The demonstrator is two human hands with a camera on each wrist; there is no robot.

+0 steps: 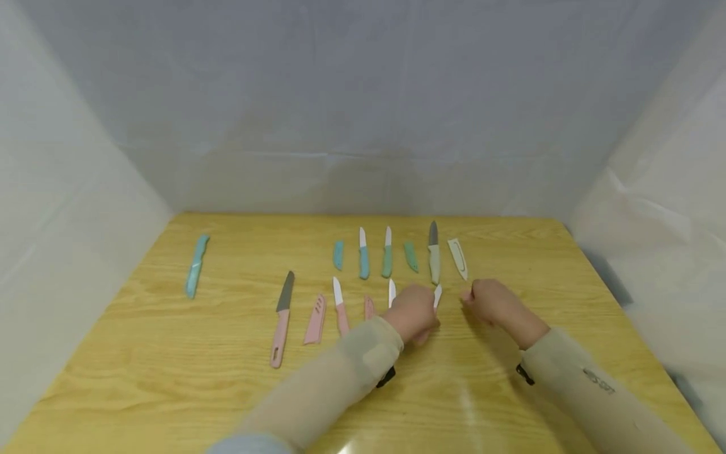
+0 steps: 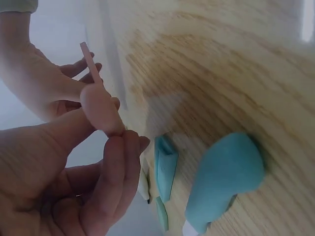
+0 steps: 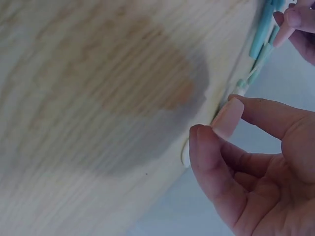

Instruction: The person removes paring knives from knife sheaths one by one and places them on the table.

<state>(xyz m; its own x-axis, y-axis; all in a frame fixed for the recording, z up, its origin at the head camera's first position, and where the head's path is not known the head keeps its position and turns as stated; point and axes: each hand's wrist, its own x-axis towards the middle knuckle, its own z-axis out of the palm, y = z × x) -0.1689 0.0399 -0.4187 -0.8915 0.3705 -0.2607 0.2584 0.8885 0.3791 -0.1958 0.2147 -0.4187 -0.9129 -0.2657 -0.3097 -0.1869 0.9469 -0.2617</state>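
Note:
In the head view my left hand [image 1: 413,312] is raised over the middle right of the table, a pale blade [image 1: 437,295] pointing up beside it. The left wrist view shows its thumb and fingers pinching the pink handle [image 2: 103,110] of that small knife. My right hand [image 1: 501,309] is a little to the right, pinching a pink knife sheath [image 3: 229,119] between thumb and fingertips. Knife and sheath are apart. Close to my left hand, a teal-handled knife [image 2: 224,177] lies on the table with a teal sheath [image 2: 166,167]; my hand partly hides them in the head view.
Leftward lie a large pink knife [image 1: 280,328], a pink sheath [image 1: 316,319], and a smaller pink knife [image 1: 340,309] beside another pink sheath [image 1: 369,306]. Behind stand rows of blue [image 1: 364,261], green [image 1: 387,260] and cream knives [image 1: 434,261] with sheaths. A sheathed teal knife [image 1: 196,268] lies far left.

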